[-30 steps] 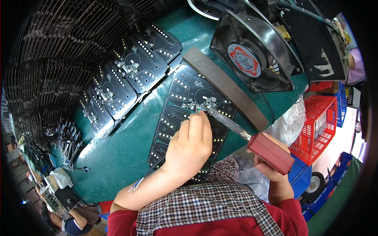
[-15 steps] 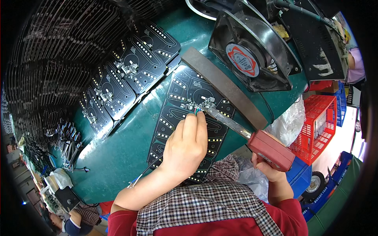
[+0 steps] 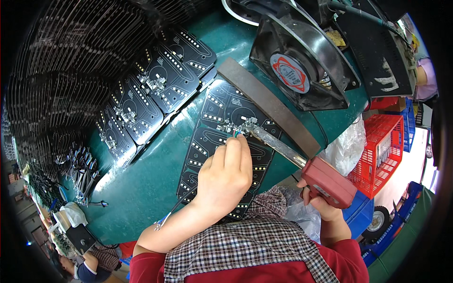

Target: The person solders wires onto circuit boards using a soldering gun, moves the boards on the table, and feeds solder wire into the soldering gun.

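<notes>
A black circuit board (image 3: pixel 197 147) with rows of small LEDs lies on the green table in front of me. My left hand (image 3: pixel 225 177) pinches the thin coloured wires at one end of a dark cable (image 3: pixel 185 198), pressed to the small components (image 3: pixel 245 123) on the board. The cable's other end, with loose stripped wires, rests over my left forearm. In my right hand (image 3: pixel 321 202) is a red-handled soldering gun (image 3: pixel 328 181). Its long metal barrel points up and left, and the tip lies beside the components near my left fingertips.
A dark flat bar (image 3: pixel 271 106) lies across the board's upper right edge. Beyond stands a black fan (image 3: pixel 302 61). More boards (image 3: pixel 170 70) lie and stand stacked at the left, near a bundle of cables (image 3: pixel 81 172). A red crate (image 3: pixel 377 151) is at the right.
The soldering gun's handle has shifted slightly right and down, with the tip a little off my left fingertips. My left hand has barely moved.
</notes>
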